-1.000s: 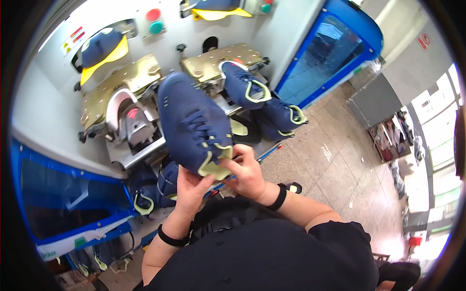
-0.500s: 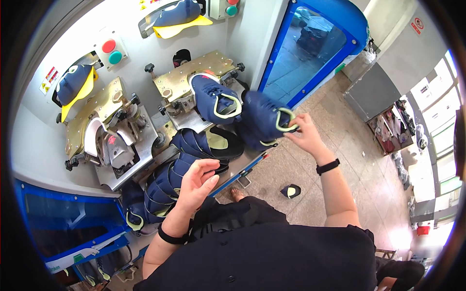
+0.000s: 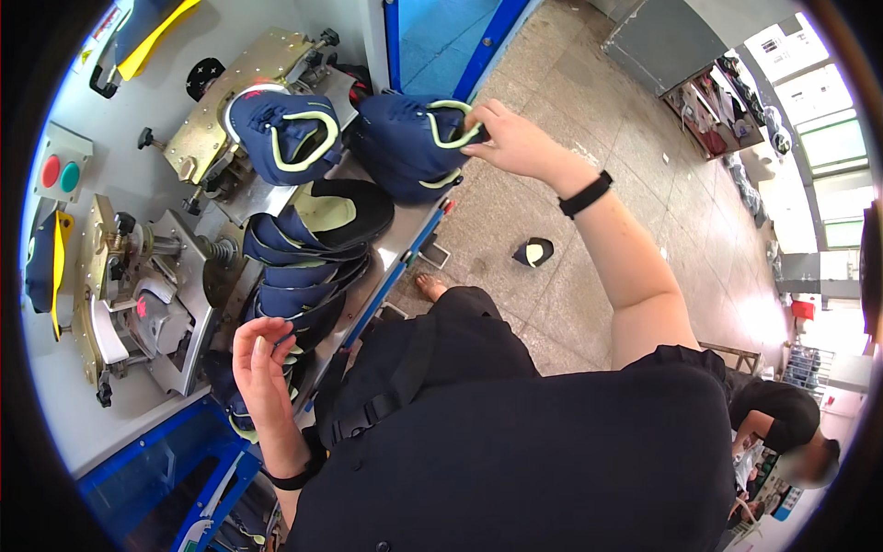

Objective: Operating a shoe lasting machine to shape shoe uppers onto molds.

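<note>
My right hand [image 3: 504,140] pinches the lime-edged collar of a navy shoe upper [image 3: 391,143], at the far right end of the metal ledge. Just left of it, another navy shoe upper [image 3: 276,129] sits on the machine's form, its opening toward me. Overlapping navy uppers [image 3: 308,285] lie in a row along the ledge, the farthest showing a pale lime lining. My left hand [image 3: 265,363] hovers beside the near end of this row, fingers loosely bent and apart, nothing in it.
A second machine station [image 3: 166,317] with a bare grey form stands at left, below red and green buttons [image 3: 57,173]. The ledge [image 3: 368,299] has a blue front edge. A small dark and lime piece [image 3: 533,252] lies on the floor. Another person [image 3: 782,423] bends over at lower right.
My view has swung right, so the machine appears farther left. My right hand keeps its pinch on the upper, which was blurred before and is sharper now. My left hand remains empty.
</note>
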### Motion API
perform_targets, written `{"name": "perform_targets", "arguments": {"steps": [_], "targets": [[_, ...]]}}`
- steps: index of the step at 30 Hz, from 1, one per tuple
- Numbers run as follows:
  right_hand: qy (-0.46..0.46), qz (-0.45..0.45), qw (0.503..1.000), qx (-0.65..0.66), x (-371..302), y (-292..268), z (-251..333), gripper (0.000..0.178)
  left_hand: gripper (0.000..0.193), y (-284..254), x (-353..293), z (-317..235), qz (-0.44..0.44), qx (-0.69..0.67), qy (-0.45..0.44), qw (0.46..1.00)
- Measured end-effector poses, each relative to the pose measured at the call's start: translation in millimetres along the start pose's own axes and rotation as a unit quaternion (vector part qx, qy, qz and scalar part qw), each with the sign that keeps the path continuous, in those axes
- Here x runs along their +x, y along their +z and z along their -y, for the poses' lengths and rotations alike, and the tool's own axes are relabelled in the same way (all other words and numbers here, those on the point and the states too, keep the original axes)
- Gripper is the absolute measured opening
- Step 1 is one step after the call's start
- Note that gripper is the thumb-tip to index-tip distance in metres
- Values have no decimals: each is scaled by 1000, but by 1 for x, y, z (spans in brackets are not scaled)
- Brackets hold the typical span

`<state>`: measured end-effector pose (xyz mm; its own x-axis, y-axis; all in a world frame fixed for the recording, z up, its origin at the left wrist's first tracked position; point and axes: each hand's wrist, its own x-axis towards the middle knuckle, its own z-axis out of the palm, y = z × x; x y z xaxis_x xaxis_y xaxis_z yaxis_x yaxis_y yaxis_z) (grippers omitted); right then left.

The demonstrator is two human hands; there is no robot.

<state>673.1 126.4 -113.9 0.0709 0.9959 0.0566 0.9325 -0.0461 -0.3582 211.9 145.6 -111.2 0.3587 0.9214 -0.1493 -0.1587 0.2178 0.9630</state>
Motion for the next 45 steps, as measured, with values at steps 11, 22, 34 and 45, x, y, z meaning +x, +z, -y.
{"name": "perform_targets", "arguments": {"steps": [11, 22, 34, 45], "targets": [[417, -200, 840, 282, -193, 78, -74, 31, 21, 47, 29, 61, 193, 63, -114, 973], [592, 192, 769, 144, -356, 253, -275, 29, 66, 139, 65, 182, 79, 662, -80, 741], [579, 344, 680, 290, -313, 553, -465, 42, 29, 183, 84, 222, -131, 836, -121, 519], [657, 95, 595, 453, -303, 720, -509, 57, 33, 207, 83, 232, -177, 803, -67, 566]]}}
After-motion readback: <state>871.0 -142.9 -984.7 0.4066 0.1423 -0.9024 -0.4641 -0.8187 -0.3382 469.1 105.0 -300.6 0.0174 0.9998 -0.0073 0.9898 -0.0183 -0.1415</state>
